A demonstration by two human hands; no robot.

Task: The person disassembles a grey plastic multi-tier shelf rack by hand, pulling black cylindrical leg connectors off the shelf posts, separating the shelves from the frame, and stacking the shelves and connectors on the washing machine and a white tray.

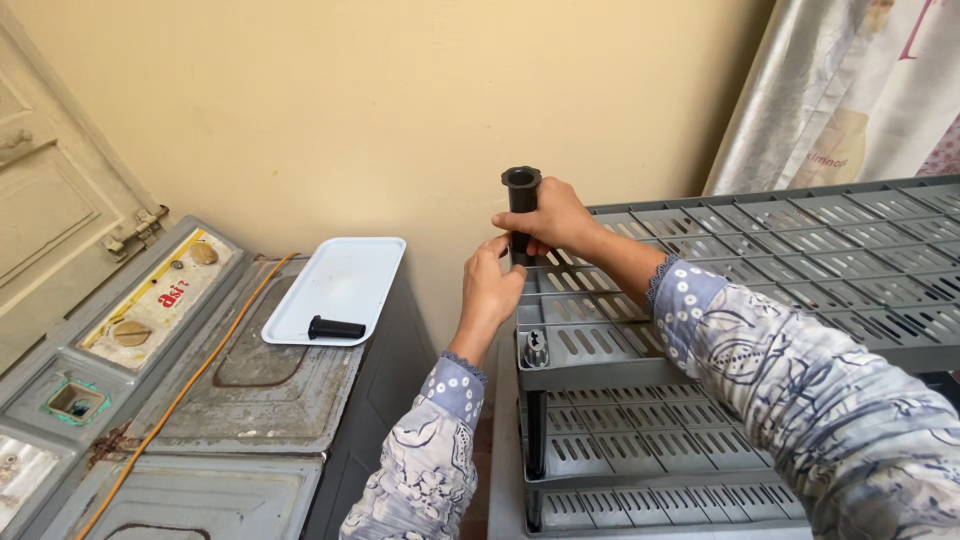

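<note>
Head view: both hands grip an upright black tube (521, 205) at the back left corner of the grey slatted shelf rack (760, 260). The right hand (548, 217) wraps its middle; the left hand (489, 285) pinches its lower end. Well apart to the left, another black tube (336, 328) lies on a white tray (345, 275).

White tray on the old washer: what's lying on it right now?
One short black tube lies on its side near the front edge of the white tray. The rest of the tray is bare. What is under the tray cannot be seen.
</note>
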